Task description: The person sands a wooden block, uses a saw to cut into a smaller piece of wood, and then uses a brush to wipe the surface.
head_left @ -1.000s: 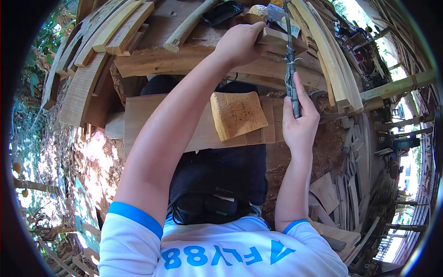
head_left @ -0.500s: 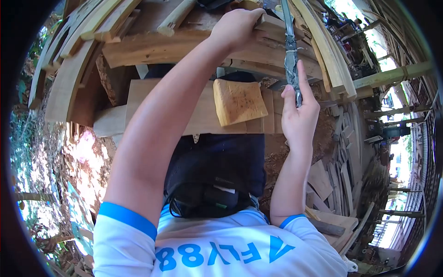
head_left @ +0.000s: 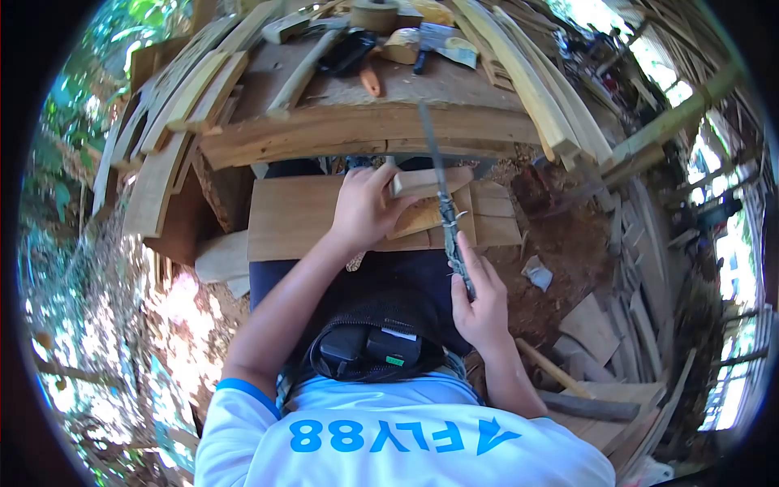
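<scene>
My left hand (head_left: 365, 207) grips a small wood block (head_left: 434, 182), holding it over the board (head_left: 292, 213) that lies across my lap. In my right hand (head_left: 480, 304) is a long narrow blade (head_left: 435, 150) with a dark wrapped handle, pointing away from me. My fingers close around the handle, the index finger stretched along it. The blade passes across the block's right part in this view. Beneath the block, a yellowish wood piece (head_left: 418, 221) rests on the board, partly hidden by the block and my left hand.
A thick wooden bench (head_left: 357, 130) stands ahead, with an orange-handled tool (head_left: 371, 79), a hatchet (head_left: 286, 29) and a pale stick (head_left: 304, 77) on it. Long planks (head_left: 527, 85) lie at both sides. Scrap wood (head_left: 596, 333) is heaped on the ground at right.
My left hand has come back from the bench to above the lap board with the wood block. My right hand has moved down and left, bringing the blade across it. The view has shifted too.
</scene>
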Demonstrator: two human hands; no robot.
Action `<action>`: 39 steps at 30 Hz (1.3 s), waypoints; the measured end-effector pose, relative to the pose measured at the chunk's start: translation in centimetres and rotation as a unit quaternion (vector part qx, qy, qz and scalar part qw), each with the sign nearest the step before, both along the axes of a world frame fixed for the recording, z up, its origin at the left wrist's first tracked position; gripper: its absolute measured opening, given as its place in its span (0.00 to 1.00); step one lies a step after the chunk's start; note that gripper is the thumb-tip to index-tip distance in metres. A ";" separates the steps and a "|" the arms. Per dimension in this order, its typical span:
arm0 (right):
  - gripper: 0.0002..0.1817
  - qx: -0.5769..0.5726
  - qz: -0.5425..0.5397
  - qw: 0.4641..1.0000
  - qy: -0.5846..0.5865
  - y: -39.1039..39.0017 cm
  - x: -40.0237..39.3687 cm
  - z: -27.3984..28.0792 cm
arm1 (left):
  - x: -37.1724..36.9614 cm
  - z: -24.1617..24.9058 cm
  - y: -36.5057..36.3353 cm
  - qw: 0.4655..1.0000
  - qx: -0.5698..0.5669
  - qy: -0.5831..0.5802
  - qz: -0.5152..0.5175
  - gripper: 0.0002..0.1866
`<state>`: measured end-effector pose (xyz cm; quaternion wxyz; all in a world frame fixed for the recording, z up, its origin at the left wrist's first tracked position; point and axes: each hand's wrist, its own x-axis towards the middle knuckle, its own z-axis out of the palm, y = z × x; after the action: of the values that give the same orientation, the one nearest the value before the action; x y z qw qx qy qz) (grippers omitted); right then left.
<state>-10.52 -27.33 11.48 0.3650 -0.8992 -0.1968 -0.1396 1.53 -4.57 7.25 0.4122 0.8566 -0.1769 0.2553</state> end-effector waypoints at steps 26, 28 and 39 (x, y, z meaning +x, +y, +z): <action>0.37 -0.036 0.009 0.999 -0.027 0.8 1.6 0.1 | -3.5 1.3 -1.8 0.997 0.055 -0.052 0.024 0.17; 0.35 -0.061 0.021 0.997 0.034 1.9 1.5 0.9 | -4.2 0.9 -1.4 0.996 0.061 -0.044 0.048 0.17; 0.37 -0.126 0.190 0.973 -0.012 6.2 5.4 -2.4 | -8.1 -1.1 4.9 0.978 0.090 -0.065 0.176 0.16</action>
<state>-5.12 -21.09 9.10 0.2659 -0.8824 -0.3847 -0.0523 -6.58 0.35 6.12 0.2700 0.8895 -0.0719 0.3616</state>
